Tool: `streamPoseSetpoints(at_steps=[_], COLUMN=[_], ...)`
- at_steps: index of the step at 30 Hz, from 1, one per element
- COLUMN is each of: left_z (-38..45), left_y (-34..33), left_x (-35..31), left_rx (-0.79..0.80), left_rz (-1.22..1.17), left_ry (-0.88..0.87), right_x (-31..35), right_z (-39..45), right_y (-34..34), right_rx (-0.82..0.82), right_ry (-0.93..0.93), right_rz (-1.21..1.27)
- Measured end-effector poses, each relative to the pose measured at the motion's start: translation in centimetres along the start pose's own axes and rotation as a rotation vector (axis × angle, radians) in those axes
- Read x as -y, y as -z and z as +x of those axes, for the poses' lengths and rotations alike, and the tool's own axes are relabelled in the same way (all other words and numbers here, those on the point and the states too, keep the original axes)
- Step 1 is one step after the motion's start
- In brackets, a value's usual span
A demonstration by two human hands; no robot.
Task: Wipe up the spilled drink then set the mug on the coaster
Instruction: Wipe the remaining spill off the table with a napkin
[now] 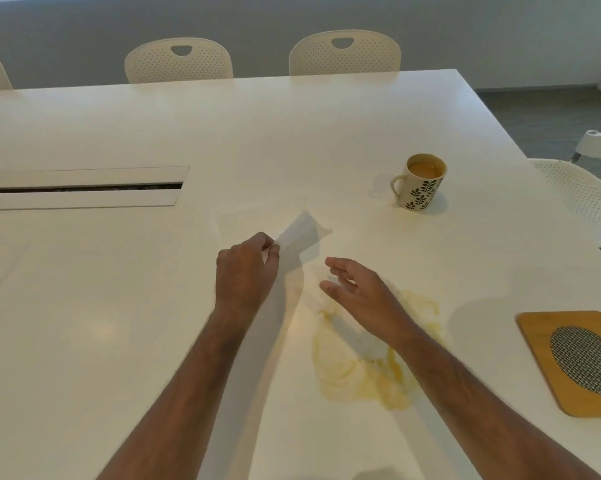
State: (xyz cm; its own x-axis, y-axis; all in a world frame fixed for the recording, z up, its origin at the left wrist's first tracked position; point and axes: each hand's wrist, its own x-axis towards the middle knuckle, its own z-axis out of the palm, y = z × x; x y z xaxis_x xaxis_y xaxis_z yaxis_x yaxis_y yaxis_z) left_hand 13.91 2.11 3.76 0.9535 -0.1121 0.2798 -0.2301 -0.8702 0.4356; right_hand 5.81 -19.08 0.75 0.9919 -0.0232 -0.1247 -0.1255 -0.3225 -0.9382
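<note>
A cream mug (421, 183) with a dark leaf pattern stands upright on the white table (119, 323), holding tan drink. A yellowish spill (368, 368) spreads in front of me, partly covered by a soaked white tissue. My left hand (245, 268) pinches the corner of a white paper napkin (297, 233) and lifts that corner off the table. My right hand (356, 292) hovers with its fingers apart over the upper edge of the spill and holds nothing. A wooden coaster (541, 344) with a metal mesh oval lies at the right edge.
A long cable slot (81, 187) is set into the table at the left. White perforated chairs (179, 60) stand along the far side, and another chair (583, 195) is at the right. Grey floor shows past the table's right corner.
</note>
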Motion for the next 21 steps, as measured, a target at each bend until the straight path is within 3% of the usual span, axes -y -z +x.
streamPoseSetpoints(at_steps=[8,13,17,21], left_z=[0.2,-0.5,-1.4,-1.7], left_y=[2.1,2.7,2.3,1.7], left_x=[-2.4,-3.0,-2.8,-2.0], left_rx=[0.141,0.262,0.234,0.147], left_rz=[-0.647,-0.952,-0.920,-0.779], left_ry=[0.260,0.400,0.386,0.296], right_x=[1.9,3.5,3.7,3.2], right_z=[2.6,2.9,2.5,2.3], right_y=[-2.5,-3.4,-3.3,-2.6], right_rx=[0.150,0.221,0.202,0.140], right_ry=[-0.204,-0.193,-0.204,-0.196], right_rz=[0.538,0.766,0.899,0.836])
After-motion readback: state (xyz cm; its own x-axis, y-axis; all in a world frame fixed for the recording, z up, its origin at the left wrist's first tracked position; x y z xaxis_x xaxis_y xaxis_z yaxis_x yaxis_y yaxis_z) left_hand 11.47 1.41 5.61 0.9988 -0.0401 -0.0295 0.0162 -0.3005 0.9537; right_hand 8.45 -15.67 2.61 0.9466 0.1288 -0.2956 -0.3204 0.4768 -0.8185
